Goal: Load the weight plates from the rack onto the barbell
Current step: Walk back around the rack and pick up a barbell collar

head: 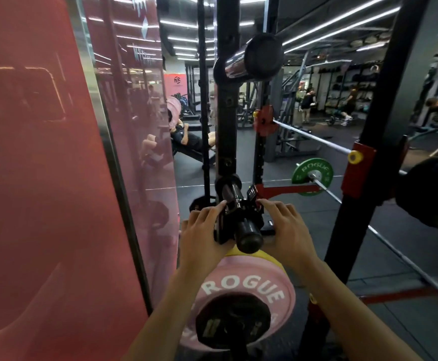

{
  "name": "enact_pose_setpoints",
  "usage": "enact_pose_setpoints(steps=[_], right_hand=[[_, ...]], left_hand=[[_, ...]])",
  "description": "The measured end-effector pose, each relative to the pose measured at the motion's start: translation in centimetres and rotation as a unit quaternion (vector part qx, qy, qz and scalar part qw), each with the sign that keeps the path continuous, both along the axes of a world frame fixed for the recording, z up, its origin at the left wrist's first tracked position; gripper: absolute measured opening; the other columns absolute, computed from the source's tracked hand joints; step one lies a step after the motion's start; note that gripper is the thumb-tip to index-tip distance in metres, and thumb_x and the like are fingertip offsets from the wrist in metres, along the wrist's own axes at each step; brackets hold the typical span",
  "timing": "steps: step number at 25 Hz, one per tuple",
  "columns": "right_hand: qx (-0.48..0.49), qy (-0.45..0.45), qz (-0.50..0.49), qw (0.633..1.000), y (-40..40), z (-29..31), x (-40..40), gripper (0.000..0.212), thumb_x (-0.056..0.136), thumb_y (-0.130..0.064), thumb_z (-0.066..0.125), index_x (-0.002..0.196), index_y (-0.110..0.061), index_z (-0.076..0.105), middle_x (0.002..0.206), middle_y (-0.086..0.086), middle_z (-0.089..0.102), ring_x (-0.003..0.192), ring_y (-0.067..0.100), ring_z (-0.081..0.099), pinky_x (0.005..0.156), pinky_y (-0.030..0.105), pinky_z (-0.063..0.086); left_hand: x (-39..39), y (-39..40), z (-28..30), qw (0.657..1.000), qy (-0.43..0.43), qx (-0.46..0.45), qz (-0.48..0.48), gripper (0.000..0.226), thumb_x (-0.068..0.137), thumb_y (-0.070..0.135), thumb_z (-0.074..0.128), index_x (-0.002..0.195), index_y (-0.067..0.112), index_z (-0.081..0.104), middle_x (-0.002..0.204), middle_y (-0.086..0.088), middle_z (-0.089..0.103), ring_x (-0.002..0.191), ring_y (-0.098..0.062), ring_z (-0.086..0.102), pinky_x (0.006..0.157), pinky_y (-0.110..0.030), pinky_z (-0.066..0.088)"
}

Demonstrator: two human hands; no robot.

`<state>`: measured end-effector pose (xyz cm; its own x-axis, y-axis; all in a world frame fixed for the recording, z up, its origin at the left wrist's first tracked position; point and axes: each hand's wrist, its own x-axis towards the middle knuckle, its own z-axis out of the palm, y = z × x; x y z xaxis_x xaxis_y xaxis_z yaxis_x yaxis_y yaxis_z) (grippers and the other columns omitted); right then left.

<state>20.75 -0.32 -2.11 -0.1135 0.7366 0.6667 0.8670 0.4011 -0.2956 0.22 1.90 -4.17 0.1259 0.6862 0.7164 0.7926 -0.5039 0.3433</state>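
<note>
A short black storage peg (pixel 249 239) sticks out of the rack upright (pixel 227 113) toward me. A black clamp collar (pixel 238 213) sits around it. My left hand (pixel 202 237) grips the collar's left side and my right hand (pixel 288 230) its right side. Below the peg hangs a pink ROGUE plate (pixel 241 281), with a small black plate (pixel 232 321) in front of it and a yellow plate's edge (pixel 265 256) behind. The barbell (pixel 384 242) runs from lower right to a green ROGUE plate (pixel 312 175) on its far end.
A red glossy wall panel (pixel 38 178) fills the left. An upper peg (pixel 254 57) juts out overhead. Another black upright (pixel 369 152) with a red bracket (pixel 358 173) stands right, beside a large black plate (pixel 431 191). A second bar (pixel 314 138) carries a red plate (pixel 265 121). People exercise behind.
</note>
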Motion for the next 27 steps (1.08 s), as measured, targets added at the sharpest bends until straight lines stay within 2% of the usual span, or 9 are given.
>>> enact_pose_setpoints(steps=[3,5,8,14,17,21,24,27], right_hand=[[-0.003,-0.021,-0.023,1.0,-3.0,0.1,0.0,0.078,0.068,-0.062,0.059,0.135,-0.024,0.046,0.122,-0.002,0.058,0.109,0.023,0.049,0.089,0.042,0.046],[-0.002,-0.031,-0.027,0.999,-4.7,0.2,0.2,0.079,0.067,-0.063,0.062,0.135,-0.026,0.044,0.123,-0.003,0.057,0.111,0.022,0.048,0.092,0.042,0.046],[-0.008,-0.047,-0.027,0.999,-7.2,0.4,0.5,0.082,0.067,-0.064,0.063,0.137,-0.028,0.042,0.127,-0.003,0.054,0.115,0.021,0.046,0.095,0.044,0.045],[0.02,-0.062,-0.016,0.998,-12.4,0.9,2.4,0.085,0.066,-0.06,0.074,0.137,-0.025,0.044,0.127,-0.002,0.055,0.115,0.022,0.048,0.096,0.042,0.044],[0.039,-0.057,-0.033,0.997,-16.5,1.5,6.3,0.085,0.067,-0.061,0.069,0.139,-0.023,0.042,0.124,-0.002,0.056,0.111,0.022,0.049,0.094,0.042,0.046],[0.031,-0.043,-0.076,0.996,-23.4,1.3,13.5,0.082,0.068,-0.058,0.058,0.14,-0.022,0.043,0.126,-0.002,0.056,0.111,0.021,0.05,0.094,0.041,0.046],[0.025,-0.027,-0.129,0.991,-28.9,0.6,19.5,0.073,0.067,-0.049,0.07,0.133,-0.024,0.05,0.123,-0.005,0.058,0.11,0.021,0.051,0.092,0.044,0.047],[0.027,-0.027,-0.203,0.978,-34.8,-0.4,26.1,0.075,0.067,-0.051,0.076,0.133,-0.025,0.052,0.122,-0.007,0.058,0.107,0.018,0.051,0.092,0.039,0.046]], left_hand=[[-0.4,-2.1,-0.3,1.0,0.005,0.011,-0.019,0.082,0.065,0.061,0.074,0.138,0.032,0.049,0.117,0.011,0.063,0.106,-0.016,0.052,0.083,-0.03,0.035],[-0.4,-3.7,-0.1,0.999,0.012,0.024,-0.019,0.082,0.065,0.067,0.067,0.136,0.029,0.051,0.115,0.01,0.065,0.104,-0.018,0.054,0.082,-0.034,0.04],[-0.3,-6.2,0.1,0.999,0.01,0.025,-0.025,0.082,0.064,0.07,0.061,0.134,0.027,0.053,0.115,0.008,0.065,0.103,-0.02,0.056,0.081,-0.033,0.038],[1.5,-11.7,0.5,0.999,0.026,0.037,-0.016,0.088,0.061,0.058,0.082,0.137,0.027,0.051,0.118,0.006,0.064,0.104,-0.021,0.056,0.084,-0.033,0.038],[5.7,-15.6,1.6,0.999,0.019,0.045,-0.02,0.087,0.059,0.051,0.087,0.135,0.027,0.053,0.12,0.007,0.063,0.106,-0.021,0.055,0.084,-0.033,0.039],[13.8,-20.1,1.2,0.996,0.028,0.037,-0.071,0.082,0.061,0.053,0.084,0.133,0.026,0.054,0.118,0.007,0.063,0.106,-0.02,0.053,0.086,-0.036,0.041],[21.0,-23.1,0.2,0.99,0.022,0.035,-0.134,0.08,0.062,0.056,0.077,0.132,0.025,0.053,0.115,0.005,0.064,0.104,-0.021,0.054,0.085,-0.037,0.041],[28.9,-26.7,-0.3,0.979,0.018,0.035,-0.201,0.079,0.065,0.061,0.072,0.133,0.024,0.055,0.114,0.005,0.065,0.103,-0.021,0.056,0.085,-0.039,0.044]])
